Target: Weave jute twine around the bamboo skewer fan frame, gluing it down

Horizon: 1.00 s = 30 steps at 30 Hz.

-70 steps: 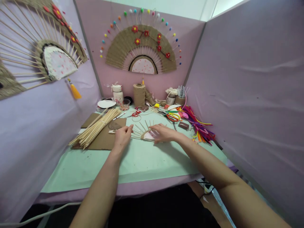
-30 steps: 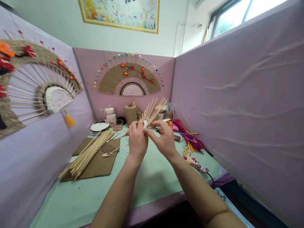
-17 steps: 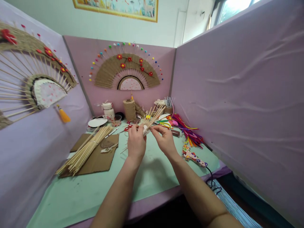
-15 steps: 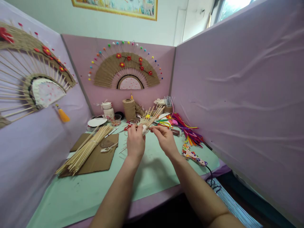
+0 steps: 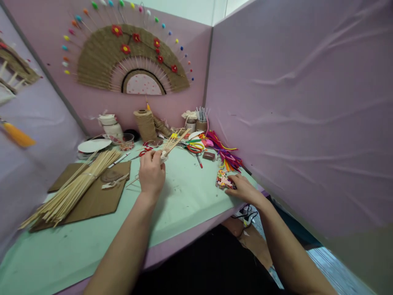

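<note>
My left hand [image 5: 152, 172] is closed round the base of a small fan frame of thin bamboo sticks [image 5: 174, 141]. The sticks point up and to the right, and a whitish piece shows at their lower end beside my fingers. Over at the table's right side, my right hand [image 5: 244, 189] has its fingers around a glue gun [image 5: 225, 180] with a colourful pattern. The gun lies on the table; its rear part is hidden under my hand.
On the left, a bundle of bamboo sticks [image 5: 73, 184] lies on cardboard [image 5: 104, 200]. Behind are a twine roll [image 5: 145, 125], a white bottle [image 5: 110, 126], a plate [image 5: 94, 145] and scissors [image 5: 195, 148]. Pipe cleaners [image 5: 229, 157] lie near the right wall. A decorated fan [image 5: 101, 57] hangs behind.
My right hand has left the stick frame and moved right and down onto the glue gun. My left hand still holds the frame. The view has turned down and to the right.
</note>
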{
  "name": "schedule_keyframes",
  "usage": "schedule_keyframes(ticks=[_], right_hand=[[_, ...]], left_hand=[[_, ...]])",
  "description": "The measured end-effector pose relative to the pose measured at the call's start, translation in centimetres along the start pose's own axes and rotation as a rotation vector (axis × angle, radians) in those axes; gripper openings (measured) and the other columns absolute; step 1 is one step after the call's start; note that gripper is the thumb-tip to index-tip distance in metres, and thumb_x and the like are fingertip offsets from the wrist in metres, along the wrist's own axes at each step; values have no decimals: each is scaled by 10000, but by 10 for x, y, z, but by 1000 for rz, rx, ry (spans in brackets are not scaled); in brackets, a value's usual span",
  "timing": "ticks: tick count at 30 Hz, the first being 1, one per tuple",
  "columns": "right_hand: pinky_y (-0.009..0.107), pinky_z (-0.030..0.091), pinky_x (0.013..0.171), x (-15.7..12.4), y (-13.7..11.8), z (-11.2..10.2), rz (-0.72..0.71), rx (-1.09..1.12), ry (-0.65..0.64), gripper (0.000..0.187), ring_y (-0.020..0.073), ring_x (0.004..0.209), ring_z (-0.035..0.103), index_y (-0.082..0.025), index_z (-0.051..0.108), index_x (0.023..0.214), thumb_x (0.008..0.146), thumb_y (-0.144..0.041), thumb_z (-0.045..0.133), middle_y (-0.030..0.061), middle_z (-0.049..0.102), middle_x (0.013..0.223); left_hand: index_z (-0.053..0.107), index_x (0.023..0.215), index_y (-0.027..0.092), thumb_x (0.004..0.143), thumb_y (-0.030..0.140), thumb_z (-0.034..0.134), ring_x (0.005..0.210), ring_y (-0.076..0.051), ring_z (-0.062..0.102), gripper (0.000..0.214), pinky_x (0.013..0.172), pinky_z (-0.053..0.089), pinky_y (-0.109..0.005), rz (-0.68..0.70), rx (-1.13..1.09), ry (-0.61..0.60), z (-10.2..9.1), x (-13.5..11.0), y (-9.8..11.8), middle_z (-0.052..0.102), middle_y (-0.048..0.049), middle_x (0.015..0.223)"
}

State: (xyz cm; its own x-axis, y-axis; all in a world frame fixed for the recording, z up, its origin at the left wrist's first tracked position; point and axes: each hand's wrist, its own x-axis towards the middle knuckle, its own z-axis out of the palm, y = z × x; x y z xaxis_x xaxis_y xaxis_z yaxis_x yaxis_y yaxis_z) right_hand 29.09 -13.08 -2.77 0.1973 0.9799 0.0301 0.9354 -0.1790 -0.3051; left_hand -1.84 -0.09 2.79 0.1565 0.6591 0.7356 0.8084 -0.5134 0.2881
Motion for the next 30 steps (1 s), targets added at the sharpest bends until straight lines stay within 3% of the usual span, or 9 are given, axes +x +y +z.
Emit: schedule_keyframes(ticks=[5,8,10,12,15,20,24,30], right_hand=[[348,446,823,3,-8,5,-9,94,10,365,281,933,595,-127,666,1050,791,-382,631,154,655,976],[357,472,821,-9,-25,-6,-125,383,36,355,258,936,612,-173,644,1089,789,-359,610,119,672,1034],[334,499,752,-21,-47,-11,-208,673,14,375,217,868,628,-207,597,1168,845,-391,554,83,674,1024],[284,481,603,-34,-74,-10,-222,914,-39,347,168,687,596,-205,594,1112,889,-458,510,47,651,856],[246,398,486,-43,-115,4,-212,1098,0,351,118,542,471,-185,608,1024,855,-492,576,-14,537,677],[261,373,456,-35,-146,25,-193,1106,147,420,115,479,398,-173,609,1113,870,-511,551,-38,475,596],[281,417,490,-29,-146,31,-229,1004,247,342,146,509,468,-205,599,1089,893,-478,539,-26,493,605],[298,442,509,-26,-149,36,-233,981,277,344,183,578,543,-222,574,1119,911,-487,505,2,538,660]], left_hand=[[620,1177,196,807,104,509,1040,-264,538,398,897,459,-386,-13,33,2,1,-3,0,585,-122,1119],[608,1234,215,801,83,509,1017,-254,547,463,881,461,-369,-1,57,-18,0,-5,2,594,-115,1113],[594,1268,220,792,67,511,1004,-251,550,506,871,460,-362,9,70,-38,1,-6,5,600,-113,1109],[586,1287,224,787,63,519,993,-248,550,529,861,459,-355,20,84,-51,1,-8,8,607,-109,1111],[587,1294,226,795,74,530,968,-247,552,525,839,458,-353,44,96,-57,1,-12,13,621,-105,1100],[581,1300,237,822,89,519,963,-243,552,505,815,455,-350,87,87,-51,1,-16,20,627,-107,1102],[583,1296,244,840,112,517,973,-235,548,479,823,449,-340,92,80,-34,0,-18,23,629,-104,1112],[592,1282,231,845,106,507,968,-236,540,463,836,452,-347,106,57,-29,0,-18,24,631,-104,1081]])
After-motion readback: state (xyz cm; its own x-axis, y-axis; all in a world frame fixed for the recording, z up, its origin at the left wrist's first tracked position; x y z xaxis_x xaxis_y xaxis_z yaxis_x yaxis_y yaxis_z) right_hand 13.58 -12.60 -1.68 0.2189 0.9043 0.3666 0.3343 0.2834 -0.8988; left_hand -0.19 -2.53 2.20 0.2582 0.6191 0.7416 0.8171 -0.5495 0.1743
